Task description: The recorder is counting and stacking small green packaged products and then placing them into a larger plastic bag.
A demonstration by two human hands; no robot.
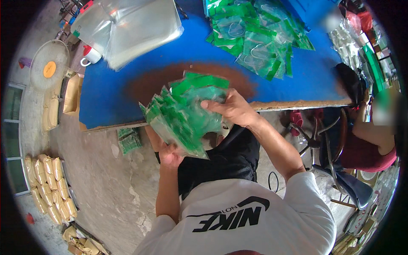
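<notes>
A thick bundle of flat clear plastic packets with green bands (180, 112) is held in front of me, over the near edge of the blue table. My left hand (171, 155) is closed on the bundle's lower left end, its fingers partly hidden beneath. My right hand (233, 109) grips the right side, with the thumb lying across the upper packets. The packets fan out unevenly at the top and left. What each packet contains is too unclear to tell.
More green-banded packets (259, 40) lie heaped at the table's far right, beside a blue bin (312, 10). Clear plastic sheets (142, 32) and a white mug with a red top (91, 55) sit far left. Below the table lies a green bundle (128, 140). Another person (367, 146) sits at right.
</notes>
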